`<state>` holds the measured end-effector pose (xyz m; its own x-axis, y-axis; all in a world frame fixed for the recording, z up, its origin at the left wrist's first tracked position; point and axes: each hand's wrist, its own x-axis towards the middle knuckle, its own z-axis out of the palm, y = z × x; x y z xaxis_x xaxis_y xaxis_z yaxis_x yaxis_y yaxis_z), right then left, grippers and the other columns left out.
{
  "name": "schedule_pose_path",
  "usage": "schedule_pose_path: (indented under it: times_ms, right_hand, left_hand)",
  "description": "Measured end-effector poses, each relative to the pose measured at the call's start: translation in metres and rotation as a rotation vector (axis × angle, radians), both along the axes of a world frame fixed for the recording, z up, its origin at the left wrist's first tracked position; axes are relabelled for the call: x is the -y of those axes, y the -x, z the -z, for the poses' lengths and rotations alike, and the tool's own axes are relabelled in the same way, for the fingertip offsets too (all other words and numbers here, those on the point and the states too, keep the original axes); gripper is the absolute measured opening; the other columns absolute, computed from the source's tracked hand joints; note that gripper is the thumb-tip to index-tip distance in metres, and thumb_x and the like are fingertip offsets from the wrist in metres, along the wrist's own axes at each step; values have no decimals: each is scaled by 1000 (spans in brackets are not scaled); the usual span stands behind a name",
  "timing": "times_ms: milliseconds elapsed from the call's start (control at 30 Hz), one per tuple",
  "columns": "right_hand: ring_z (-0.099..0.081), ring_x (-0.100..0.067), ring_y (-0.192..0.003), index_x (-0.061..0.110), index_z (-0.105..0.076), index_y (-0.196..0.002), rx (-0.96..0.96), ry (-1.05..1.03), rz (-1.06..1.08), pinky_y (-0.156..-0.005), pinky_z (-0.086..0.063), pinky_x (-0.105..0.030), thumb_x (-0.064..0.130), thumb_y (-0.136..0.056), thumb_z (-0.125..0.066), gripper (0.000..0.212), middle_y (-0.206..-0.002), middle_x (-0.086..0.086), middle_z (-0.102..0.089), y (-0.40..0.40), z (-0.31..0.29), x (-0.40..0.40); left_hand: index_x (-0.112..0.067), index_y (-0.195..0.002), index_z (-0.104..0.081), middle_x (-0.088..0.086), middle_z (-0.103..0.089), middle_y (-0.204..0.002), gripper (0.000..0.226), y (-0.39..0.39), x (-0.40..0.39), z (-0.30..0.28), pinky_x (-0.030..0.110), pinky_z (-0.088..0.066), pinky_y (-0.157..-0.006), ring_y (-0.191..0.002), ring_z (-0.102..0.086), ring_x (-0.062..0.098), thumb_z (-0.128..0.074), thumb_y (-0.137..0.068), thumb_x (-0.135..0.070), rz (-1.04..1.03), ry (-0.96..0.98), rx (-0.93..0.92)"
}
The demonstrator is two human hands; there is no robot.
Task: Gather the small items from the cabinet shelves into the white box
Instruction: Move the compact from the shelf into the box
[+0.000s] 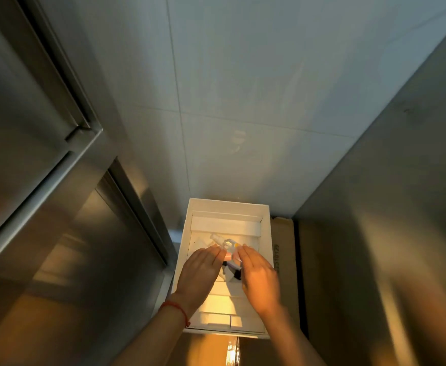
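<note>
You have both hands down inside the white box [266, 233], which sits in the gap between the steel cabinet [45, 207] on your left and a brown cardboard carton [285, 249] on your right, pushed up near the tiled wall [243, 88]. That spot keeps the box close to the cabinet, so it is probably parked there for short trips.

Your left hand [200, 273] lies flat over the box with its fingers straight and together, tips reaching toward the middle. Your right hand [260, 276] mirrors it from the other side, fingers extended too; neither seems to grip anything, though motion blur softens the right one. Held this way, palms down and converging, you look to be settling or spreading what is already inside rather than lifting it.

Between your fingertips sits a cluster of small items [230, 249]: something clear, something pinkish, a dark piece nearer you. Their exact kinds are too small to tell. A red string bracelet [177, 309] circles your left wrist.
</note>
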<state>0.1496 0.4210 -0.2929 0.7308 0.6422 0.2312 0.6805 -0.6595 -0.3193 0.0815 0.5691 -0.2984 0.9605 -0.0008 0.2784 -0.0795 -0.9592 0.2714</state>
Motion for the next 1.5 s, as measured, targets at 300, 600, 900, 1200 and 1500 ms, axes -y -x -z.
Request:
schedule_pose_path:
  times_ms: [300,600,900,1200,1500]
  right_hand:
    - [-71,-16,-87,9,-75,-96,-51,63,17,-78,-53,-24,11,-26,-96,73,-97,-5,-73,4,27,-6]
    - [-71,-14,-82,14,-76,-92,-94,105,9,-69,-56,-23,16,-33,-96,62,-91,0,-73,8,49,-5]
    - [-72,-15,-76,14,-77,-87,-111,135,10,-65,-56,-24,21,-24,-97,66,-86,0,-74,5,61,-8]
    - [-72,-23,-83,11,-75,-92,-211,203,35,-72,-55,-31,11,-29,-95,66,-92,-6,-73,2,82,-8]
    - [-32,-13,-136,20,-34,-144,-361,241,-7,-110,-30,-25,13,-92,-53,56,-147,2,-36,4,88,-5]
  left_hand:
    - [-9,-91,-75,7,-72,-86,62,2,5,26,31,-57,-71,-76,-71,19,-96,-33,-18,-61,-18,0]
    - [-11,-86,-76,6,-73,-83,65,6,10,55,29,-57,-67,-75,-71,17,-98,-27,-26,-74,-22,-87]
    - [-11,-86,-75,4,-72,-83,61,-1,10,71,26,-57,-69,-76,-70,15,-97,-30,-25,-22,10,-89]
    - [-12,-89,-75,3,-73,-87,59,2,8,96,27,-58,-69,-81,-71,15,-97,-35,-21,-7,61,-144]
    - [-9,-94,-74,8,-73,-94,67,3,7,91,30,-59,-67,-86,-71,20,-97,-31,-15,-29,44,-135]
